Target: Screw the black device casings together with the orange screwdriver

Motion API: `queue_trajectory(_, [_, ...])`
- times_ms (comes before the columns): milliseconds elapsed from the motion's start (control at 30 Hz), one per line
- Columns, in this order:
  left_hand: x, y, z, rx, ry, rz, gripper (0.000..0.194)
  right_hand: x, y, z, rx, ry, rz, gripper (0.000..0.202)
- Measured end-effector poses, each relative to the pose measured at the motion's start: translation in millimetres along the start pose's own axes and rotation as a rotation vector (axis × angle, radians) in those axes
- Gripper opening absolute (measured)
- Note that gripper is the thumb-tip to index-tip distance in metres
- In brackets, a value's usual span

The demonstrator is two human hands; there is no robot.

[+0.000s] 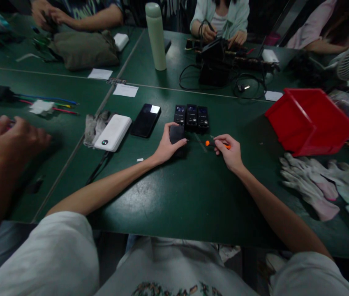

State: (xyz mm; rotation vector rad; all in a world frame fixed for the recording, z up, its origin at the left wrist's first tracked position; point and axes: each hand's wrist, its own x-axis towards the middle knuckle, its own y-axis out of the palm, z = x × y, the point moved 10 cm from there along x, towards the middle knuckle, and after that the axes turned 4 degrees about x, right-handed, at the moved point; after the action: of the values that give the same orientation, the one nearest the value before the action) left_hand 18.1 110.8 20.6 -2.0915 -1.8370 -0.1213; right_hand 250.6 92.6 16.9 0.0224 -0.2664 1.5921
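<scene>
My left hand is wrapped round a small black box near the middle of the green table. In my right hand is a screwdriver with an orange and black handle, its thin shaft pointing left at the box. Whether its tip touches the box I cannot tell. Just behind the held box stand several similar black boxes side by side in a row. To the left of my left hand lies a black phone.
A white power bank with a cable lies beside the phone. A red bin and work gloves are on the right. A pale green bottle stands at the back. A co-worker's hand works at the left; other people sit opposite.
</scene>
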Motion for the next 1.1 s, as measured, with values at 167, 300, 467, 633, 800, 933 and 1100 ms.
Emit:
queue_trajectory(167, [0.4, 1.9, 3.0, -0.007, -0.018, 0.021, 0.055, -0.1, -2.1, 3.5, -0.009, -0.027, -0.008, 0.023])
queue_trajectory(300, [0.4, 2.0, 4.4, -0.014, -0.030, 0.022, 0.056, -0.1, -1.8, 6.5, 0.014, -0.049, -0.008, 0.023])
queue_trajectory(467, [0.1, 2.2, 5.1, -0.022, -0.039, 0.021, 0.056, 0.3, 0.3, 5.2, 0.030, -0.036, 0.001, 0.019])
queue_trajectory(633, [-0.2, 3.4, 7.1, -0.036, -0.052, 0.026, 0.057, 0.8, 2.2, -1.7, 0.001, 0.023, 0.013, 0.021])
queue_trajectory(800, [-0.1, 4.2, 8.4, -0.046, -0.058, 0.033, 0.057, 0.7, 2.1, -2.1, -0.015, 0.020, 0.014, 0.022])
queue_trajectory(933, [0.1, 2.9, 7.3, -0.034, -0.048, 0.024, 0.057, 0.1, 2.6, -0.8, -0.022, 0.016, 0.020, 0.022])
queue_trajectory(1100, [0.0, 3.1, 8.0, -0.030, -0.055, 0.024, 0.057, 0.2, 2.3, -1.1, -0.024, 0.014, 0.014, 0.023])
